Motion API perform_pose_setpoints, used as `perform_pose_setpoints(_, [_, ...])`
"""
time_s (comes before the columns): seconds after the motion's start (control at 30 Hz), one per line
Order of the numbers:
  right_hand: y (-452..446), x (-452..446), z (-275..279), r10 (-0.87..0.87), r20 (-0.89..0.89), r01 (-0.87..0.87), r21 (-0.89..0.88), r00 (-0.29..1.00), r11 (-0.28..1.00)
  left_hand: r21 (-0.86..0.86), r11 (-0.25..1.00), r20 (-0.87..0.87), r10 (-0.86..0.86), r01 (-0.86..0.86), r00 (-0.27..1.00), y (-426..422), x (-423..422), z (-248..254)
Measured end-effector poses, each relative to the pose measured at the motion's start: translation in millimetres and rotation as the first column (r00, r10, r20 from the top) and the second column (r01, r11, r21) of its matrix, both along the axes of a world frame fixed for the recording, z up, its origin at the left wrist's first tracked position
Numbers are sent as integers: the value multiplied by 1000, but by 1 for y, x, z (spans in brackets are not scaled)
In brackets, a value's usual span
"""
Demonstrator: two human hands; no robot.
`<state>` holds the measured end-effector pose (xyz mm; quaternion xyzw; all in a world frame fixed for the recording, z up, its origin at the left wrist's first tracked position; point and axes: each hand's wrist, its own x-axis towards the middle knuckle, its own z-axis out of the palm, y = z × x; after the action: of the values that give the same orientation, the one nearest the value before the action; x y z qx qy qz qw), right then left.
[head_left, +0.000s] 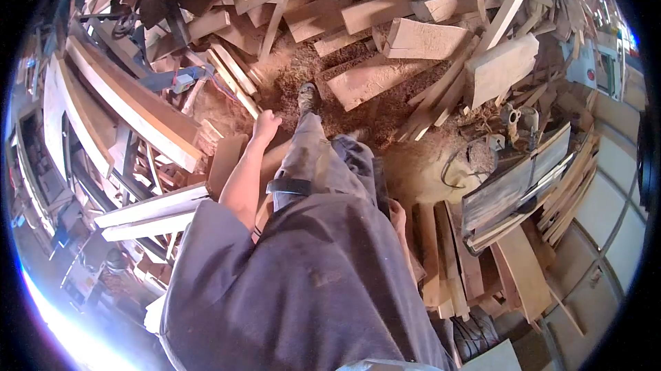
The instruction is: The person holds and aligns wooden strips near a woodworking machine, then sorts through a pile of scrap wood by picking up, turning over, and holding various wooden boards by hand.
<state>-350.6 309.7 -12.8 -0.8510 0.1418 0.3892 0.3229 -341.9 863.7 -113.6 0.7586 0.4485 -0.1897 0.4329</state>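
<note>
My left hand is out in front of my left leg, its fingers curled closed. Just beyond it, the near end of a pale wooden strip meets the hand in view; whether the fingers hold it, I cannot tell. Low beside my right thigh hangs my right hand, partly covered by my dark clothing, with its fingers hidden. Planks stand close to it on the right. One boot is set forward on sawdust.
Offcut boards lie heaped ahead. Long thick planks run along the left, with two pale beams near my left elbow. On the right, a grey-faced board stack leans near a hose or cable on the sawdust floor.
</note>
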Motion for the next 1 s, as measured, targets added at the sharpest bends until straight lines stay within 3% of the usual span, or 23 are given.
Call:
perform_pose_setpoints(0.07, [10, 11, 5, -44, -44, 44, 6, 998, 999, 22, 1000, 47, -8, 7, 999, -1, 20, 4])
perform_pose_setpoints(0.2, [56, 48, 44, -25, -68, 21, -59, 997, 998, -21, 997, 234, 71, -68, 970, -16, 19, -45])
perform_pose_setpoints(0.23, [43, 42, 24, -12, -46, 10, -43, 999, 999, -109, 993, 24, -42, 44, 999, -14, 33, -23])
perform_pose_setpoints(0.33, [33, 54, 6, -24, -38, 24, -20, 999, 1000, -83, 996, 155, 40, -28, 987, -27, 25, -33])
perform_pose_setpoints(0.37, [25, 58, 0, -18, -20, 18, 15, 1000, 1000, -105, 987, 103, -111, 122, 988, -23, 14, -49])
perform_pose_setpoints(0.4, [16, 60, -11, -8, 25, 7, 11, 1000, 1000, -168, 982, 107, 106, -87, 989, -32, 26, -18])
perform_pose_setpoints(0.43, [18, 69, -1, -64, 16, 64, -11, 998, 998, -68, 998, 39, -5, 7, 999, -37, 31, -4])
perform_pose_setpoints(0.47, [18, 76, 12, -121, 0, 121, -34, 993, 992, 188, 898, 169, -428, 397, 888, -24, 10, -42])
perform_pose_setpoints(0.53, [4, 76, -1, -169, -16, 169, 20, 986, 985, 39, 987, -45, -157, 158, 987, -30, 24, -26])
perform_pose_setpoints(0.6, [-9, 76, -8, -154, -7, 154, 6, 988, 988, -42, 999, 20, 22, -21, 1000, -35, 37, 3])
perform_pose_setpoints(0.67, [-33, 62, -43, -61, 36, 60, 18, 997, 998, 34, 999, -25, -21, 22, 999, -45, 63, 44])
perform_pose_setpoints(0.73, [-47, 48, -74, -120, -37, 120, -6, 992, 993, 134, 984, -28, -112, 115, 993, -54, 90, 88])
perform_pose_setpoints(0.8, [-65, 40, -104, -286, -179, 310, 123, 941, 943, 299, 897, 178, -387, 325, 905, -35, 82, 52])
perform_pose_setpoints(0.87, [-68, 54, -95, -428, -325, 503, 199, 843, 841, 87, 996, 225, -54, 35, 973, -53, 105, 82])
perform_pose_setpoints(0.9, [-66, 70, -88, -419, -311, 488, 192, 853, 852, 33, 999, 242, -32, 25, 970, -73, 125, 132])
perform_pose_setpoints(0.93, [-64, 77, -77, -413, -305, 477, 177, 858, 861, 82, 997, 239, -27, 7, 971, -53, 110, 79])
perform_pose_setpoints(1.0, [-53, 89, -53, -422, -278, 474, 152, 863, 868, 119, 989, 184, -105, 83, 977, -35, 97, 36])
